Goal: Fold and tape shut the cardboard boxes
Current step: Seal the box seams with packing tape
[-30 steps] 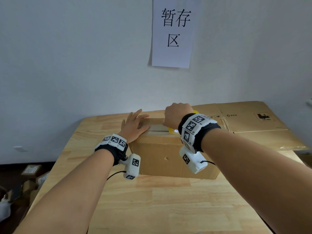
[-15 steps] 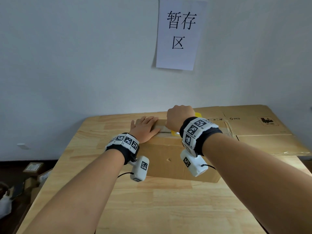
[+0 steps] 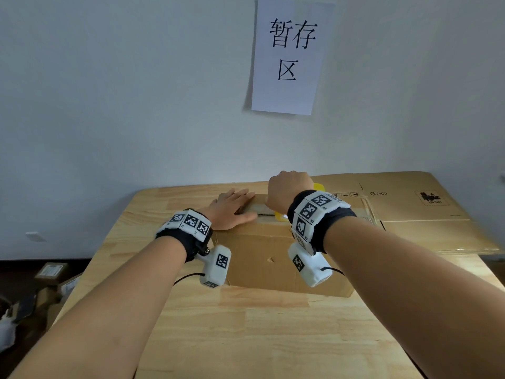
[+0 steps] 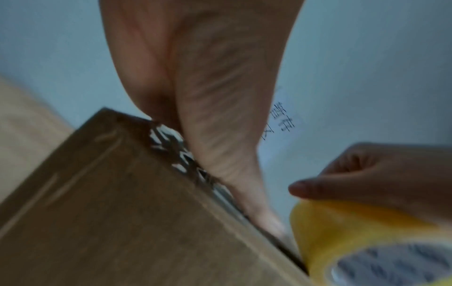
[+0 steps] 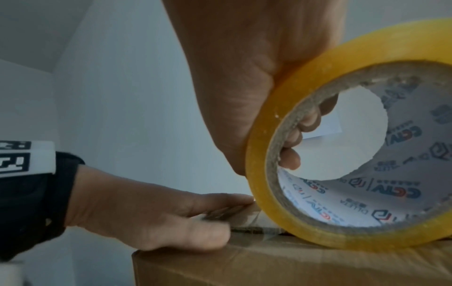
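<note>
We see a cardboard box [image 3: 276, 255] standing on the wooden bench [image 3: 246, 337], its top flaps folded down. Our left hand [image 3: 232, 207] lies flat on the left part of the box top, fingers straight and pressed beside the seam. Our right hand [image 3: 288, 191] is curled into a fist over a yellow tape roll [image 3: 318, 186], which peeks out on both sides of it on the box top. Flattened cardboard sheets [image 3: 423, 212] lie on the bench to the right. A paper sign [image 3: 292, 56] hangs on the wall [image 3: 123, 91] above.
</note>
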Demonstrator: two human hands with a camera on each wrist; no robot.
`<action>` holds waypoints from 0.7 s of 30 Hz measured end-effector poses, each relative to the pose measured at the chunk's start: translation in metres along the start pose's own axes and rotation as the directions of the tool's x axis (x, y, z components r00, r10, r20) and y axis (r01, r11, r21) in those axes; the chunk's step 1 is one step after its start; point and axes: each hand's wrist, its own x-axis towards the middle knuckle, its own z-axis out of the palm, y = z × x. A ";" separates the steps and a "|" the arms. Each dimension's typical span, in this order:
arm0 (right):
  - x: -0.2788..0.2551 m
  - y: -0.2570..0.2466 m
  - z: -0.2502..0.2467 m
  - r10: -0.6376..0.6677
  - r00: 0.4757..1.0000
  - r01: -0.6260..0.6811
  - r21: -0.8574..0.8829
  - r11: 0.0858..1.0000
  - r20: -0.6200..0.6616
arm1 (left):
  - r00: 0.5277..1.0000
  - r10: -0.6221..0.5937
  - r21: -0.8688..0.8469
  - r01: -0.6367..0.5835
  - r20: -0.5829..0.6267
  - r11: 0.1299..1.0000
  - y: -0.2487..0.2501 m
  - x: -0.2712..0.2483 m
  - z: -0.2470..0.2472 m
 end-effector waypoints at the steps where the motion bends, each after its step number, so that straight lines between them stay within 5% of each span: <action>1: 0.000 0.000 -0.001 0.001 1.000 -0.001 0.000 1.000 0.000 | 0.999 0.010 0.055 -0.012 0.041 0.998 0.001 -0.002 -0.001; 6: 0.000 0.000 -0.002 -0.007 1.000 0.007 0.002 1.000 -0.009 | 0.989 0.107 0.217 -0.126 0.098 0.968 0.015 0.006 0.000; 14: -0.001 0.002 -0.001 -0.008 1.000 0.008 -0.001 1.000 -0.014 | 0.979 0.203 0.166 -0.197 -0.018 0.966 0.017 0.007 0.008; 21: 0.001 0.015 -0.021 -0.048 0.980 0.008 0.203 0.979 0.195 | 0.977 0.207 0.116 -0.200 -0.047 0.973 0.017 0.004 0.012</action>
